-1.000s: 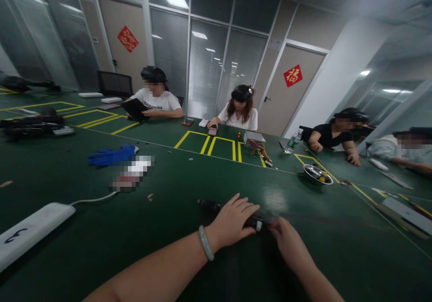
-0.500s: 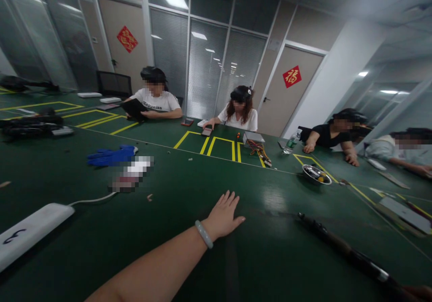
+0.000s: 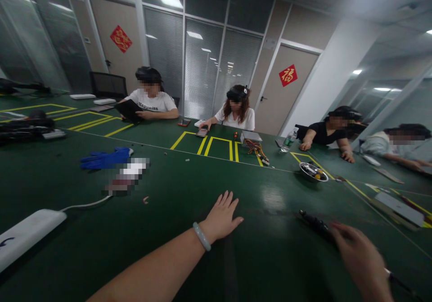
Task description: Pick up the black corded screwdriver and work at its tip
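Note:
My left hand (image 3: 222, 218) lies palm down on the green tabletop, its fingers stretched out and slightly spread, with nothing in it. A pale bangle (image 3: 201, 236) circles that wrist. To the right, my right hand (image 3: 362, 252) has its fingers curled over a long, slim black rod (image 3: 313, 223), whose exact kind I cannot make out. The rod's knobbly front end sticks out past my fingertips, pointing away and to the left. Its middle is hidden under my hand, and a silver part (image 3: 388, 272) shows behind the wrist.
On the left are a white power strip (image 3: 32, 236) with a cable and a blue glove (image 3: 106, 158). A metal bowl (image 3: 313, 172) of small items, a water bottle (image 3: 289, 141) and a metal box with wires (image 3: 251, 137) stand farther back. Several people sit around the table.
My right hand has come from the lower right corner up and left along the rod and now covers its middle. My left hand stays flat. The view has shifted slightly.

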`<state>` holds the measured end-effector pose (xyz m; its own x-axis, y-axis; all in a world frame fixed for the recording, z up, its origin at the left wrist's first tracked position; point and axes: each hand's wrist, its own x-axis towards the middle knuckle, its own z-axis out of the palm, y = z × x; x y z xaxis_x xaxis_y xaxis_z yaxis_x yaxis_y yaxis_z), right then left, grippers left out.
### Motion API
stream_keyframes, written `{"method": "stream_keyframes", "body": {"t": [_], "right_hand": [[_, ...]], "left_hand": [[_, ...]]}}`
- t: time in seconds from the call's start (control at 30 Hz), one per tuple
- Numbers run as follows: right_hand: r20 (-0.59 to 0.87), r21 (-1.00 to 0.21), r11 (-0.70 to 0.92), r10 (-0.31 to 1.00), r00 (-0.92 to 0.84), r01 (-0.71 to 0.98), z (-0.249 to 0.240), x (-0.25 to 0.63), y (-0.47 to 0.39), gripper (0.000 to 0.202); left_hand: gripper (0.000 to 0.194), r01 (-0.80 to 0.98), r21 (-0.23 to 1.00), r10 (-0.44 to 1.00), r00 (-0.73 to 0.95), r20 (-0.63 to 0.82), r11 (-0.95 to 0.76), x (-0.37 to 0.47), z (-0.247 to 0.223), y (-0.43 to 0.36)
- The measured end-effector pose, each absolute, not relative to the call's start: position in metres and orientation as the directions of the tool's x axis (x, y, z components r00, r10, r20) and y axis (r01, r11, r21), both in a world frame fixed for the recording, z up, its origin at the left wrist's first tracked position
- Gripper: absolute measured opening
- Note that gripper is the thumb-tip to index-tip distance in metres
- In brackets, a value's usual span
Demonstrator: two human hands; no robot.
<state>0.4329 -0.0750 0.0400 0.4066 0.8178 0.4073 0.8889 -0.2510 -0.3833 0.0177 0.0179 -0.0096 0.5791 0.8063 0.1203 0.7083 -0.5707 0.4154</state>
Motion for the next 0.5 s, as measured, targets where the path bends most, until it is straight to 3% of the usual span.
{"method": "stream_keyframes", "body": {"t": [0.1,0.27,0.37,0.5], "right_hand": [[0.311,-0.489,0.051,0.943,0.119,0.871,0.04,0.313,-0.044,0.039],[0.274,-0.568,0.391,0.919,-0.282,0.724,0.013,0.187,-0.021,0.04],[0.198,-0.561,0.459,0.883,-0.426,0.689,0.004,0.171,-0.021,0.043],[0.13,-0.58,0.436,0.883,-0.45,0.688,0.007,0.182,-0.024,0.044]], "left_hand": [[0.071,0.611,0.377,0.706,0.677,0.206,-0.696,0.021,-0.013,0.014],[0.065,0.527,0.207,0.566,0.785,0.251,-0.824,0.028,-0.026,0.01],[0.064,0.52,0.119,0.533,0.815,0.228,-0.846,0.03,-0.032,0.01],[0.065,0.493,0.114,0.506,0.827,0.247,-0.862,0.03,-0.03,0.011]]}}
